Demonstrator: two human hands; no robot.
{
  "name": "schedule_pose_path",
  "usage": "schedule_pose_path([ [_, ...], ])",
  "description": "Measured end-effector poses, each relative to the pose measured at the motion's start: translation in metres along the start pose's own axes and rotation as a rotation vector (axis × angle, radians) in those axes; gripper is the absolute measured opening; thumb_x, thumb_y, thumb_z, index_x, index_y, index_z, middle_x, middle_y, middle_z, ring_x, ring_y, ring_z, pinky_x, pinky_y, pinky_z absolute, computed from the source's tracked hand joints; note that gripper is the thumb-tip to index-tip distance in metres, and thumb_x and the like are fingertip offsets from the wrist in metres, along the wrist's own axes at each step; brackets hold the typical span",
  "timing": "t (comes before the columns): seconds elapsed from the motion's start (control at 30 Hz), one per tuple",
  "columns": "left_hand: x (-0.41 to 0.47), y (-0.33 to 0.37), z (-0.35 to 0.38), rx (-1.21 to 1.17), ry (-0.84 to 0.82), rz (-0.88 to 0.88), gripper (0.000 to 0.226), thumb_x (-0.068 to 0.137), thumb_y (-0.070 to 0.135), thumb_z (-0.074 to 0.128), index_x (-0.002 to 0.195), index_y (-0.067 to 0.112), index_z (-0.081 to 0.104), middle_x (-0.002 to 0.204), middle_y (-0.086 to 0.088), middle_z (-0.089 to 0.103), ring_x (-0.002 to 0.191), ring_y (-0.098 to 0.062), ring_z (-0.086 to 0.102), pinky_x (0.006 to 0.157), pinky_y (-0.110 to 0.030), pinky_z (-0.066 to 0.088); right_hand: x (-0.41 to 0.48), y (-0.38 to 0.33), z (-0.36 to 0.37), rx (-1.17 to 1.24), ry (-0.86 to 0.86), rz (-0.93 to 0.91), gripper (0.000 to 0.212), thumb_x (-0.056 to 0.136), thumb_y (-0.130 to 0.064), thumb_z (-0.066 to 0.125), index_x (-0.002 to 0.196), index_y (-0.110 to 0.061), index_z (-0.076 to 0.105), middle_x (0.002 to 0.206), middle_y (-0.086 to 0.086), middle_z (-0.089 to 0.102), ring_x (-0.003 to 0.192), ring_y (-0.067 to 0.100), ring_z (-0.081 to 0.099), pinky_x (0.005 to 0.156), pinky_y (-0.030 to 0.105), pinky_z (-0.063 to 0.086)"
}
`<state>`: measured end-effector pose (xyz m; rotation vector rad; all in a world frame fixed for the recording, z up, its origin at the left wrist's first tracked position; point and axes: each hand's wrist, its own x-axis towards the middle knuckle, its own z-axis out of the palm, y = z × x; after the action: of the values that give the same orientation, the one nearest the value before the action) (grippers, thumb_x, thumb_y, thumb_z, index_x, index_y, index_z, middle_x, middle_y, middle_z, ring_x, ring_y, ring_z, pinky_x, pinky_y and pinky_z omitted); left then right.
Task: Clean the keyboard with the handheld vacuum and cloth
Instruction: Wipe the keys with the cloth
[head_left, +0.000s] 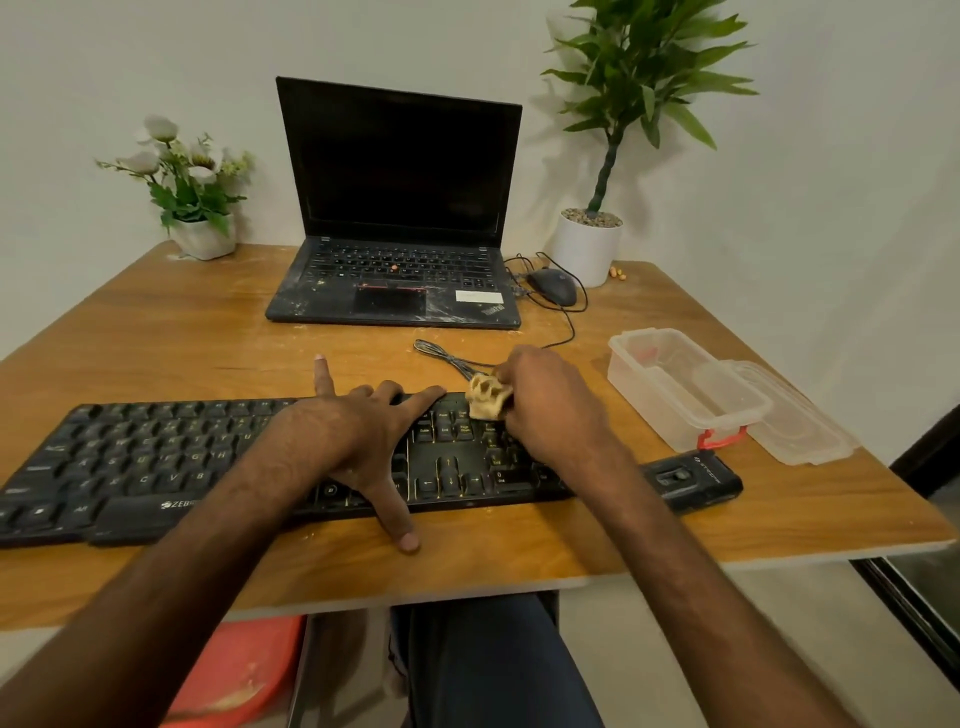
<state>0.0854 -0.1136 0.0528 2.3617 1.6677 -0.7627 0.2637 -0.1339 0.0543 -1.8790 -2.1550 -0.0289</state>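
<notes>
A long black keyboard (156, 462) lies across the near part of the wooden desk (171, 338). My left hand (363, 431) lies flat on its right half, fingers spread, thumb over the front edge. My right hand (550, 400) grips a crumpled beige cloth (485, 397) and holds it against the keys at the keyboard's upper right, above the number pad. A black handheld vacuum (691, 480) lies on the desk just right of the keyboard, touched by neither hand.
A dusty open laptop (400, 280) stands behind the keyboard, with a wired mouse (553, 287) beside it. A clear plastic box (680, 389) and its lid (795, 415) sit at the right. A flower pot (202, 236) and a potted plant (587, 244) flank the back corners. The keyboard's cable (447, 356) runs between.
</notes>
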Motion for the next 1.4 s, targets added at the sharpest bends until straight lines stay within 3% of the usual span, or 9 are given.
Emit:
schedule_pose_path([
  [0.2, 0.005, 0.005, 0.0, 0.034, -0.013, -0.007, 0.156, 0.051, 0.076, 0.082, 0.148, 0.04, -0.035, 0.168, -0.005, -0.001, 0.154, -0.033, 0.003, 0.104, -0.077, -0.019, -0.08, -0.003, 0.001, 0.026, -0.003, -0.113, 0.043, 0.095, -0.008, 0.052, 0.137, -0.019, 0.054, 0.137, -0.002, 0.043, 0.123, 0.014, 0.037, 0.096, 0.029, 0.042],
  [0.53, 0.001, 0.0, 0.002, 0.014, 0.001, 0.003, 0.155, 0.05, 0.079, 0.079, 0.149, 0.042, -0.034, 0.169, -0.003, -0.005, 0.155, -0.03, -0.001, 0.104, -0.077, -0.02, -0.008, -0.006, 0.002, -0.044, 0.054, -0.041, 0.031, 0.094, -0.006, 0.057, 0.123, -0.014, 0.063, 0.115, 0.004, 0.054, 0.11, 0.02, 0.048, 0.084, 0.03, 0.043],
  [0.67, 0.004, 0.002, 0.002, 0.022, 0.003, -0.004, 0.157, 0.05, 0.077, 0.081, 0.149, 0.039, -0.035, 0.168, -0.004, -0.004, 0.155, -0.031, 0.0, 0.104, -0.076, -0.021, -0.06, -0.009, -0.001, -0.002, -0.015, -0.097, 0.04, 0.095, -0.006, 0.055, 0.133, -0.018, 0.056, 0.129, -0.001, 0.046, 0.118, 0.014, 0.041, 0.089, 0.027, 0.041],
  [0.87, 0.002, 0.0, 0.004, 0.0, 0.0, 0.009, 0.155, 0.051, 0.08, 0.077, 0.15, 0.036, -0.034, 0.168, -0.003, -0.012, 0.155, -0.029, -0.007, 0.104, -0.073, -0.025, -0.088, -0.001, 0.002, 0.065, -0.028, -0.044, 0.053, 0.095, -0.006, 0.052, 0.143, -0.027, 0.047, 0.136, -0.009, 0.039, 0.125, 0.01, 0.033, 0.097, 0.028, 0.041],
  [1.03, 0.002, 0.024, 0.006, -0.083, 0.092, 0.12, 0.144, 0.063, 0.09, 0.057, 0.155, 0.016, -0.026, 0.168, -0.004, -0.016, 0.154, -0.023, -0.013, 0.106, -0.067, -0.03, -0.089, -0.001, 0.004, 0.078, -0.036, -0.069, 0.051, 0.095, -0.006, 0.051, 0.142, -0.026, 0.049, 0.136, -0.008, 0.04, 0.125, 0.012, 0.033, 0.093, 0.027, 0.04],
  [1.27, 0.001, 0.038, 0.0, -0.065, 0.077, 0.084, 0.146, 0.06, 0.089, 0.062, 0.158, 0.012, -0.015, 0.169, -0.006, -0.006, 0.155, -0.023, -0.005, 0.11, -0.067, -0.025, -0.024, 0.02, 0.004, -0.019, 0.088, -0.005, 0.035, 0.089, -0.003, 0.061, 0.122, -0.015, 0.064, 0.114, 0.0, 0.055, 0.106, 0.019, 0.05, 0.078, 0.027, 0.039],
  [1.4, 0.003, 0.038, 0.0, -0.073, 0.059, 0.05, 0.148, 0.058, 0.091, 0.062, 0.158, 0.014, -0.016, 0.169, -0.004, -0.007, 0.155, -0.023, -0.005, 0.11, -0.069, -0.023, -0.016, 0.019, 0.006, -0.007, 0.055, -0.078, 0.035, 0.089, -0.001, 0.06, 0.121, -0.015, 0.065, 0.116, 0.001, 0.055, 0.109, 0.018, 0.049, 0.085, 0.03, 0.045],
])
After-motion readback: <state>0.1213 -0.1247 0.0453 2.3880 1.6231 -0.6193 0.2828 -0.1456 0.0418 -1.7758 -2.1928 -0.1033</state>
